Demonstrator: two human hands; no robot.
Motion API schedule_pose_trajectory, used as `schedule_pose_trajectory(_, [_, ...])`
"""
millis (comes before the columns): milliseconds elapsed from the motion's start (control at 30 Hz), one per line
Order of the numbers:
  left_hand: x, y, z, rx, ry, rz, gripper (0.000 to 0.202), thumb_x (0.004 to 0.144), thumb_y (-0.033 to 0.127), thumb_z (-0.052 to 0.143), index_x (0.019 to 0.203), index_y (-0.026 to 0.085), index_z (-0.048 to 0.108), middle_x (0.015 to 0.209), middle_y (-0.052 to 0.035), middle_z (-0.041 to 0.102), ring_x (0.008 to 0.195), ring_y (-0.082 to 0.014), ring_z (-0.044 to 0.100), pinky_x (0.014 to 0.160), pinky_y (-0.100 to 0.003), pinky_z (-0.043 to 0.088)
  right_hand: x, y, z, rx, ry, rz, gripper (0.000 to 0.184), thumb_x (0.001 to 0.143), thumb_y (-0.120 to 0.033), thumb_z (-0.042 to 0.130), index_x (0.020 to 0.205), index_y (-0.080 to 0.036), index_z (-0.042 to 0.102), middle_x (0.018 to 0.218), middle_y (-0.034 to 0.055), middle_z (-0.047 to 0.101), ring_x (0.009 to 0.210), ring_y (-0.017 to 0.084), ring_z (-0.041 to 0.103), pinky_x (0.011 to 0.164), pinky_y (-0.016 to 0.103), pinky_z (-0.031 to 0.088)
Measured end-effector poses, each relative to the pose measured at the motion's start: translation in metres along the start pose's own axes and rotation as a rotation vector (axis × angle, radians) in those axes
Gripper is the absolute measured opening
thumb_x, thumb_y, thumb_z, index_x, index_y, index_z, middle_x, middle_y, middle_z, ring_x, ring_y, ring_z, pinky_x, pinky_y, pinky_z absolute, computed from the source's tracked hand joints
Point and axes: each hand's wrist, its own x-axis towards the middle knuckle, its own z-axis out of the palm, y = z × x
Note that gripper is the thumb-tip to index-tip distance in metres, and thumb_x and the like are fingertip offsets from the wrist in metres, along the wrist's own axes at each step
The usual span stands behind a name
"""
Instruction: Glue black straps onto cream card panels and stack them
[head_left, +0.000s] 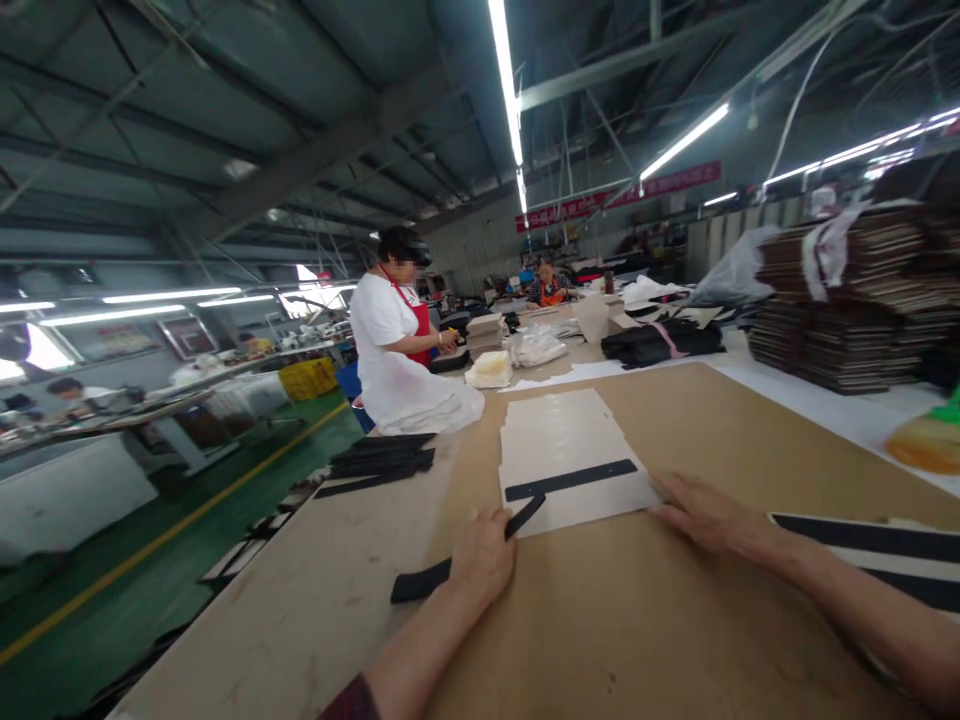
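Note:
My left hand [484,555] is closed around a black strip [424,583], whose two ends stick out on either side of the fist. The strip's upper end reaches over the near edge of a pale off-white board [562,430] lying on the table. Across that board, near its front, lies another black strip [571,480], flat and almost parallel to the edge. My right hand [694,508] rests at the board's near right corner, fingers stretched out and touching it, holding nothing. Beside my right forearm lies a pale board with black bands [870,540], partly hidden by the arm.
A pile of black strips [386,455] lies at the table's left edge. A co-worker in a red apron [420,320] stands beyond it. Black bundled material [641,343] and tall stacks of brown boards [840,330] are at the back right. The brown table top [570,620] spreads before me.

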Motion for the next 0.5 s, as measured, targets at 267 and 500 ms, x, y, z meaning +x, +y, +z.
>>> schedule_pose_trajectory(267, [-0.06,-0.002,0.0,-0.057,-0.079,0.035,0.041,0.086,0.019,0.05,0.125,0.019,0.064,0.134,-0.0058,0.062,0.123,-0.025,0.048,0.109,-0.035,0.04,-0.05,-0.016,0.036,-0.178,0.007,0.031,0.055,0.094,-0.052,0.042,0.123,-0.013,0.067,0.136,0.0196,0.062,0.127,0.035,0.057,0.109,0.054,0.044])
schedule_pose_trajectory(500, [-0.185,-0.029,-0.029,-0.159,-0.243,0.015,0.069,0.067,0.009,0.054,0.134,0.024,0.057,0.145,-0.0023,0.054,0.13,-0.0237,0.045,0.114,-0.038,0.033,-0.186,-0.006,0.075,-0.152,0.122,-0.132,0.057,0.086,-0.058,0.059,0.134,-0.027,0.064,0.145,0.0079,0.055,0.132,0.038,0.052,0.106,0.054,0.049])
